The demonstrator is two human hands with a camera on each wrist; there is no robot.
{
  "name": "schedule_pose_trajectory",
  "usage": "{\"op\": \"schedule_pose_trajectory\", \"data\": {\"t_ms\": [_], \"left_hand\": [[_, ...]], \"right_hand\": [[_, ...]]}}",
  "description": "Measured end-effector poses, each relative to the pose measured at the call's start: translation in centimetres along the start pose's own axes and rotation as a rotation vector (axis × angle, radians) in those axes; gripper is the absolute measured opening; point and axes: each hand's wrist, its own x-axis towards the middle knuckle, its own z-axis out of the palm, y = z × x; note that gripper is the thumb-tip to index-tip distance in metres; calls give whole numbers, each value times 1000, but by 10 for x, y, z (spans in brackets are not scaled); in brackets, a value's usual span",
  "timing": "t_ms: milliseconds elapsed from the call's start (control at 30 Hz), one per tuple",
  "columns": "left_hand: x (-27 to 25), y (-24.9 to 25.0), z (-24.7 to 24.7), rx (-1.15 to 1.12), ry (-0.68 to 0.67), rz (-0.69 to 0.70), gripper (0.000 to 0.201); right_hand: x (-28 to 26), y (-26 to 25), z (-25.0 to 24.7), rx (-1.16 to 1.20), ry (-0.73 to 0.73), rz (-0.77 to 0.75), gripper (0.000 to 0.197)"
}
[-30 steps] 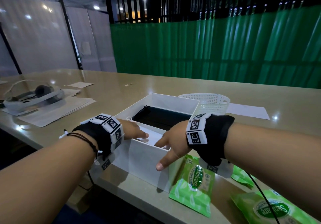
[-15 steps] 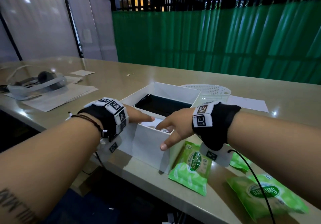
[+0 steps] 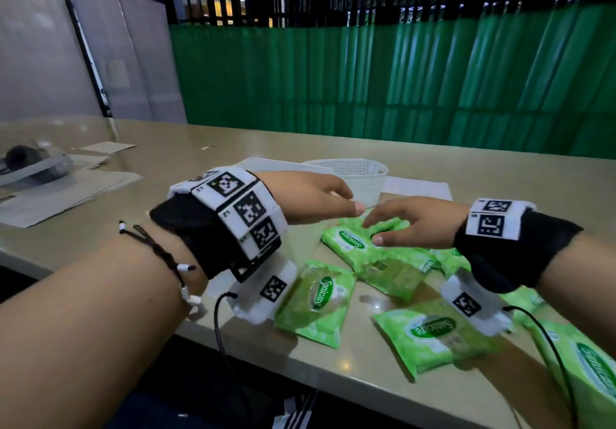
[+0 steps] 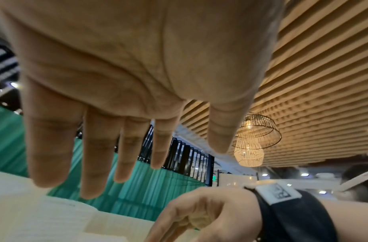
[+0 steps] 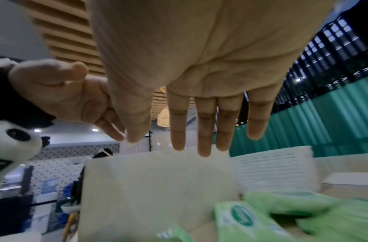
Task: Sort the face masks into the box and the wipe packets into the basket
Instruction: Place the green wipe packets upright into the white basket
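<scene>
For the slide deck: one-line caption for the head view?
Both open hands, left hand and right hand, reach over green wipe packets beside the white basket.

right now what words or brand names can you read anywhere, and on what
"Sanicare": oval logo on the wipe packet under the right hand.
"Sanicare": wipe packet nearest the left wrist.
"Sanicare": front wipe packet.
Far-right packet: the same green oval, letters cut off and blurred.
Small print on all packets: too small to read.
Wrist bands: square coded markers only, no words.

Office or lounge: long table (image 3: 416, 175), papers (image 3: 63, 192), slatted ceiling (image 4: 324, 81), wicker pendant lamps (image 4: 255, 132).
</scene>
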Motion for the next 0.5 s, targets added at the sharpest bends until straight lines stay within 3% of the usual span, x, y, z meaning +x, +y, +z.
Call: {"op": "schedule_pose_trajectory", "data": {"t_ms": [100,300,500], "left_hand": [[14,18,19,-56,-14,11,54],[42,21,58,-12,14,-133,71],[62,11,93,142,-103,-268,79]], "right_hand": [[-23,28,4,-30,-81,84,37],[-47,65,24,-118,-284,122,49],[-45,67,48,-277,-487,8,79]]}}
